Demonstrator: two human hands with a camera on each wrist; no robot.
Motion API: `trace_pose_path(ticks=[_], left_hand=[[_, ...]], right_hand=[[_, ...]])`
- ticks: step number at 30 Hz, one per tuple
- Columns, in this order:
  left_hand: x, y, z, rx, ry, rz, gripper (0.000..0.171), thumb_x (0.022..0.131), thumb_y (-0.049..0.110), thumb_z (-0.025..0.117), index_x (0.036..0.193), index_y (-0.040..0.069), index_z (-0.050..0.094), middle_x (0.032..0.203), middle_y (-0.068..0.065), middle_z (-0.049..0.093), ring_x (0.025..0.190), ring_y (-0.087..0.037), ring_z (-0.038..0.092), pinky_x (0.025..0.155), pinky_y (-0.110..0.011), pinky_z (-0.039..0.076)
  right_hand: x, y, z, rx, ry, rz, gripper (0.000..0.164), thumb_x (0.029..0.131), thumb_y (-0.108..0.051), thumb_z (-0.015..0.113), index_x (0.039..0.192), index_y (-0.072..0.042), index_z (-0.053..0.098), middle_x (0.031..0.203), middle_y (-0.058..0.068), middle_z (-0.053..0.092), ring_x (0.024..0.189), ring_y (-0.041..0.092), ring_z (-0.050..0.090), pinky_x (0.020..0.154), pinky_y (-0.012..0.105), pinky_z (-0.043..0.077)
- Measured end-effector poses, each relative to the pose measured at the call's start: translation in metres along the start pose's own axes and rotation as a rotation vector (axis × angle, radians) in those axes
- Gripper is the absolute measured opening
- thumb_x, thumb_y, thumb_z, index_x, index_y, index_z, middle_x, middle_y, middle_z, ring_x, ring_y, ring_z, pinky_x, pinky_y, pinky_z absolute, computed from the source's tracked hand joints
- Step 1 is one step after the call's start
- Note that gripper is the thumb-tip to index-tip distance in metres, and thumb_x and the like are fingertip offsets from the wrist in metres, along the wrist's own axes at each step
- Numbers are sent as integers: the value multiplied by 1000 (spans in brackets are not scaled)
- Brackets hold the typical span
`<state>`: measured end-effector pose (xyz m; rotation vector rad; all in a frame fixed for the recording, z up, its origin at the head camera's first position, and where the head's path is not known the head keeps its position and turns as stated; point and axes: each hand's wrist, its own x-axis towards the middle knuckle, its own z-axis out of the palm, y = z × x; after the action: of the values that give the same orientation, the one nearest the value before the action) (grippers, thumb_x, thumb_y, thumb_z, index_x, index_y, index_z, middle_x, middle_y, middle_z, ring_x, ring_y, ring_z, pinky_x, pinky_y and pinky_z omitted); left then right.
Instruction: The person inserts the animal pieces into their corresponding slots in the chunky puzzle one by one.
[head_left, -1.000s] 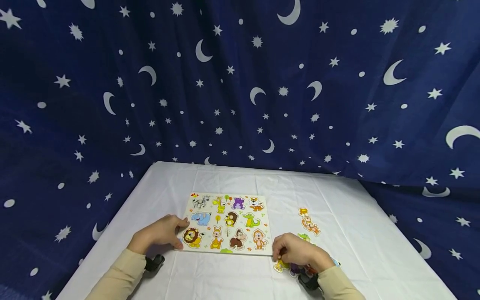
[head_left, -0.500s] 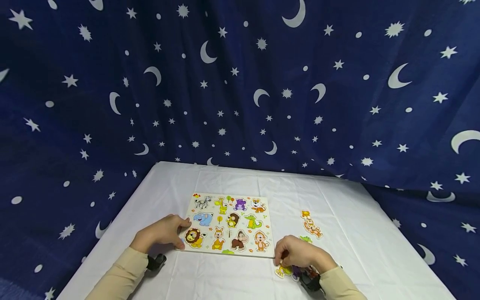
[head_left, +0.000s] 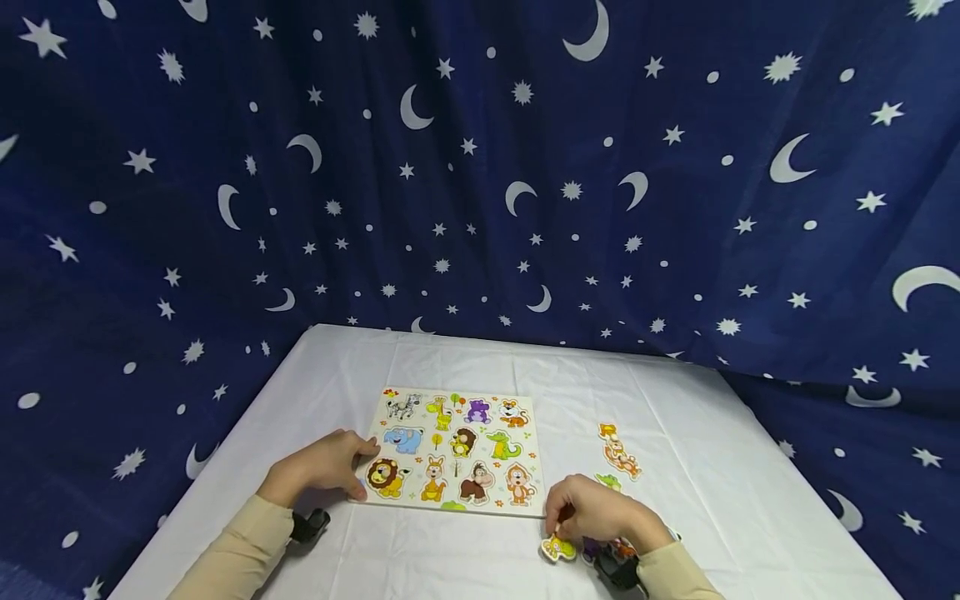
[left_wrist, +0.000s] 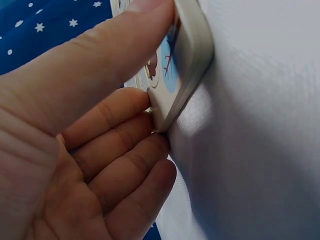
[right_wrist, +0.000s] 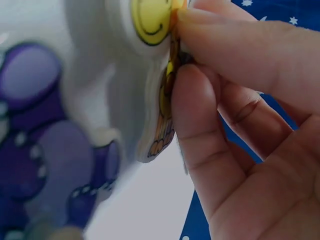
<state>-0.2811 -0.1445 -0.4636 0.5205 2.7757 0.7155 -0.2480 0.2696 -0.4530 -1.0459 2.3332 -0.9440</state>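
Observation:
A pale puzzle board (head_left: 420,502) with several cartoon animals lies on the white table. My left hand (head_left: 333,460) grips its near-left corner, the thumb on the face and the fingertips curled at the edge; the board's thick rim (left_wrist: 197,55) shows in the left wrist view. Right of the board, my right hand (head_left: 592,507) pinches a yellow giraffe puzzle piece (head_left: 557,549) between thumb and fingers. In the right wrist view the giraffe piece (right_wrist: 150,22) stands tilted, smiling muzzle up and hooves below. A purple hippo piece (right_wrist: 55,165) lies close by, mostly hidden under my hand in the head view.
Beyond my right hand lie more loose pieces: a monkey piece (head_left: 621,460), a small orange one (head_left: 607,430) and a green one (head_left: 608,482) partly covered by the hand. A blue curtain (head_left: 480,167) with stars and moons surrounds the table (head_left: 442,558).
The giraffe piece has turned in my right fingers and come slightly toward me. My left hand stays at the board's corner. The head view has shifted slightly.

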Motion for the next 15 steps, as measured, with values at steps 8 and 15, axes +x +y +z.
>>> trace_pose_path(ticks=[8,15], left_hand=[[-1,-2,2,17,-2,-21,72,48,30,84,114,11,62,128,-3,52,122,-31,40,102,-47,30],[-3,-6,2,-9,-18,29,72,50,30,83,115,9,61,128,-5,51,123,-33,38,102,-49,29]], right_hand=[[8,-6,0,-33,55,-39,20,67,8,64,75,-9,69,74,1,65,60,-2,53,52,17,48],[19,-14,3,-5,93,-21,18,70,5,64,76,-11,69,74,2,66,60,1,54,53,17,48]])
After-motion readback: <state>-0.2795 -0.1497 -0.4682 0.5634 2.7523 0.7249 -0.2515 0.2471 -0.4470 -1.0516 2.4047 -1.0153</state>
